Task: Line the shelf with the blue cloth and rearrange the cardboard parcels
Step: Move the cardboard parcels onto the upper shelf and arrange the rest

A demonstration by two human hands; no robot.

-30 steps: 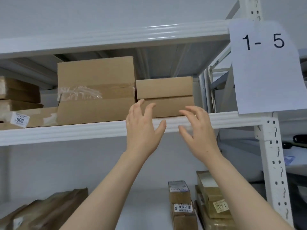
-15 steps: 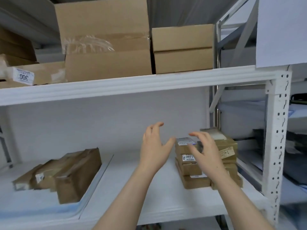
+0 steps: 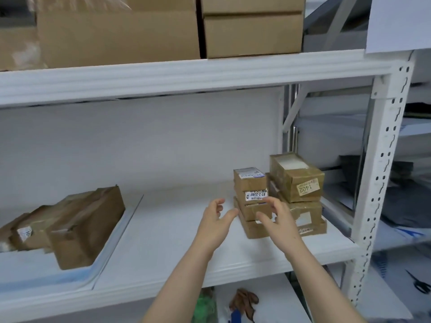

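Note:
On the right of the white middle shelf [image 3: 163, 243] stands a stack of small cardboard parcels [image 3: 251, 194], with a second stack labelled 1402 [image 3: 300, 180] right beside it. My left hand [image 3: 215, 223] hovers open just left of the stack, touching nothing. My right hand [image 3: 277, 219] is open in front of the stack's lower boxes, fingers spread and empty. At the left, several brown parcels [image 3: 81, 224] lie on the pale blue cloth [image 3: 77, 276] that covers that end of the shelf.
Large cardboard boxes [image 3: 251, 31] fill the upper shelf. A white perforated upright [image 3: 377, 194] bounds the shelf on the right. Below the shelf lie a brown glove-like item [image 3: 245, 301] and green material [image 3: 205, 306]. Scissors [image 3: 419, 284] lie at far right.
The view dropped from the upper shelf to the middle shelf. Both hands came down from the upper boxes and now hover open at the small parcel stack.

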